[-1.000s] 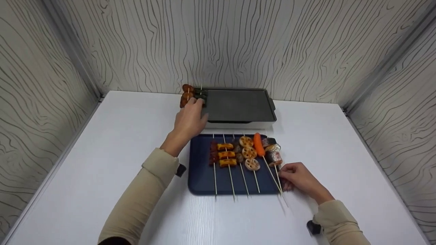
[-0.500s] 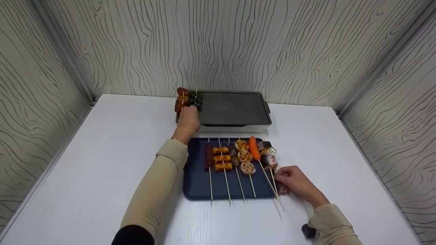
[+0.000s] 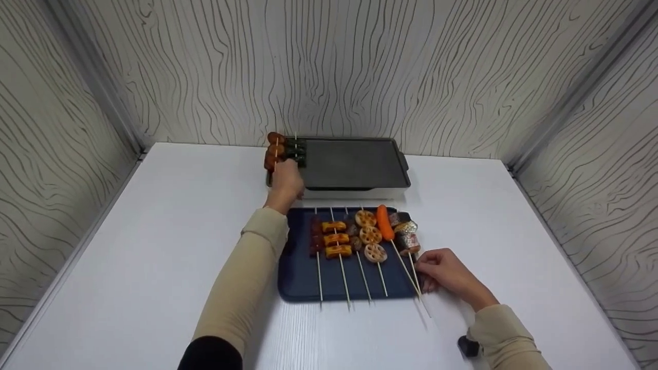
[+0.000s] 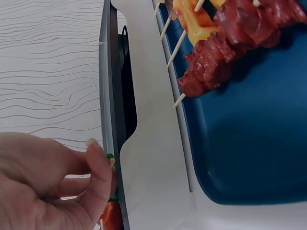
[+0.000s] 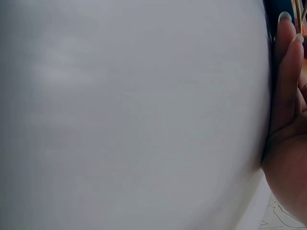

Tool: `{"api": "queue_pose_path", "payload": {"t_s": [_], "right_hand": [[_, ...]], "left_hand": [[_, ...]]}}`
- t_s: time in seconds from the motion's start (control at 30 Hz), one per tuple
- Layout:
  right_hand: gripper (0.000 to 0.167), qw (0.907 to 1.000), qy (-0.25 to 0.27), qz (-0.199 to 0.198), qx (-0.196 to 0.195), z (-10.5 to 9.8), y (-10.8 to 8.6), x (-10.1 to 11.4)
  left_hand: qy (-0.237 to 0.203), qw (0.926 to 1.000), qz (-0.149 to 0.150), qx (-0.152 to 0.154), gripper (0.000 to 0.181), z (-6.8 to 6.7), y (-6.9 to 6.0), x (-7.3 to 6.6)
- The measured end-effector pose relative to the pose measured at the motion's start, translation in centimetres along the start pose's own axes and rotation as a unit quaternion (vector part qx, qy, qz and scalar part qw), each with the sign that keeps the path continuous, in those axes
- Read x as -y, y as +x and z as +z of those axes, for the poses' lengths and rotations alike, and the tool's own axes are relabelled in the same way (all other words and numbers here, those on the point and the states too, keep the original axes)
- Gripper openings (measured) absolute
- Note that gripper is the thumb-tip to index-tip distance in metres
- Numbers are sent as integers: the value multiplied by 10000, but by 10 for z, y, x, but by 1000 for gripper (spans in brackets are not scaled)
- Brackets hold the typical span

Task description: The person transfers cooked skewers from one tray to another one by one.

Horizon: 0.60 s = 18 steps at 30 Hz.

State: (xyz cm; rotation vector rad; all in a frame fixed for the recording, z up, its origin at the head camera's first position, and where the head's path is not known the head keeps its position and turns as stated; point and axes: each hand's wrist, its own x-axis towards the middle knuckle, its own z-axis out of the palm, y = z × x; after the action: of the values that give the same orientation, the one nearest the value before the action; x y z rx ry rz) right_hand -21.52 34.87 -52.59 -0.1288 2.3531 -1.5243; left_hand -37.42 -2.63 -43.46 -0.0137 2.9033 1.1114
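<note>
My left hand (image 3: 287, 180) is at the left part of the dark griddle (image 3: 357, 164). Its thumb and forefinger pinch the stick of a green vegetable skewer (image 3: 296, 147); the palm hides the lower stick. Beside that lies a skewer of reddish-brown pieces (image 3: 275, 149). My right hand (image 3: 446, 272) rests at the right edge of the blue tray (image 3: 298, 285). Its fingers are bent close to the stick of the fish-piece skewer (image 3: 409, 241); whether they grip it is hidden. In the right wrist view the fingers (image 5: 288, 79) lie along the tray edge.
On the tray lie skewers of red meat (image 3: 316, 239), yellow pieces (image 3: 336, 239), dark round pieces (image 3: 354, 239) and lotus root slices (image 3: 370, 235). A sausage skewer (image 3: 384, 223) crosses the fish stick. Patterned walls (image 3: 329, 72) enclose the white table (image 3: 169, 246).
My left hand has drawn slightly back and down at the griddle, its fingers closing over the green skewer's stick. The right hand stays by the tray edge. The view has shifted a little.
</note>
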Motion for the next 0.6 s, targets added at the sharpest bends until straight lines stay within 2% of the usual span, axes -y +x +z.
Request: {"api": "queue_pose_path", "payload": {"t_s": [0.1, 0.13, 0.17, 0.27, 0.37, 0.43, 0.57, 0.6], "right_hand": [[20, 10000, 44, -1, 26, 2, 1, 0], [20, 10000, 39, 3, 36, 2, 2, -1], [20, 10000, 32, 4, 35, 2, 2, -1], [21, 10000, 9, 8, 20, 2, 2, -1], [21, 10000, 0, 6, 27, 1, 3, -1], [22, 10000, 22, 16, 49, 0, 3, 0], [22, 9999, 56, 65, 80, -3, 2, 1], [22, 9999, 50, 77, 76, -3, 1, 2]], "left_hand": [[-41, 10000, -22, -8, 19, 1, 3, 4], [-64, 10000, 0, 5, 9, 1, 4, 5], [-97, 9999, 35, 14, 9, 1, 5, 6], [-463, 9988, 155, 65, 37, 1, 5, 7], [-1057, 9941, 221, 76, 46, -2, 2, 3], [-1438, 9894, 173, 66, 40, -6, -3, -2], [-1995, 9797, 85, 167, 15, -13, -16, -12], [-2108, 9772, 93, 227, 15, -15, -19, -14]]}}
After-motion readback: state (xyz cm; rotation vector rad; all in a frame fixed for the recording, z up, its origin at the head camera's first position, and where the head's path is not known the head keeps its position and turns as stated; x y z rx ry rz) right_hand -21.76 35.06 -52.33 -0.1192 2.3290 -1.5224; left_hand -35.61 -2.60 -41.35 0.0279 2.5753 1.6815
